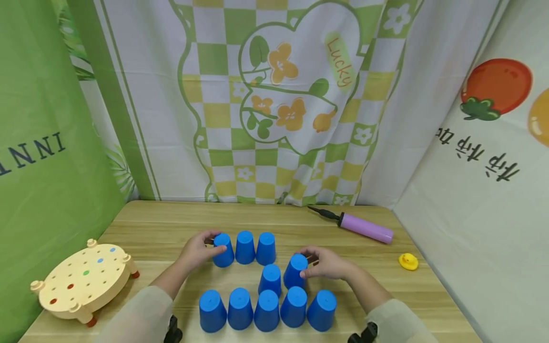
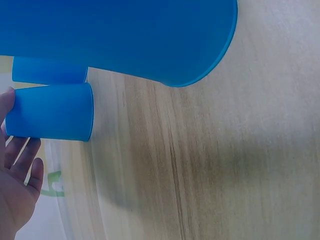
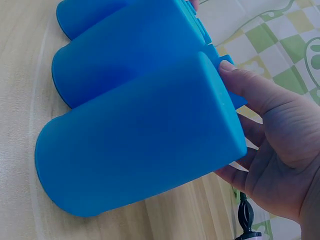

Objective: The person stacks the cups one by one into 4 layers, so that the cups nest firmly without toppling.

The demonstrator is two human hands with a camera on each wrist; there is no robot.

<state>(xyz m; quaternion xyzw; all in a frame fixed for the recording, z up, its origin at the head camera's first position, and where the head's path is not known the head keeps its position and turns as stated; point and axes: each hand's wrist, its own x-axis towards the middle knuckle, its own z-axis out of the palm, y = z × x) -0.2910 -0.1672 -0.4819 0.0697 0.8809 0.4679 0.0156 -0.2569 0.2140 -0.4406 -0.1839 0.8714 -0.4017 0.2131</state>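
Several upside-down blue cups stand on the wooden table in the head view. My left hand (image 1: 198, 248) holds a blue cup (image 1: 223, 251) at the left end of the back row, thumb on its near side. Beside it are a second cup (image 1: 245, 247) and a third cup (image 1: 266, 248). My right hand (image 1: 327, 263) grips another blue cup (image 1: 295, 271), slightly tilted, next to a middle cup (image 1: 270, 280). Whether its rim touches the table is unclear. In the right wrist view, a large near cup (image 3: 135, 140) mostly hides the held one.
A front row of blue cups (image 1: 267, 312) stands closest to me. On the left lies a cream pegged board (image 1: 86, 276) with short legs. A purple hand pump (image 1: 364, 227) and a yellow rubber duck (image 1: 408, 261) lie on the right. Curtains hang behind the table (image 1: 171, 214).
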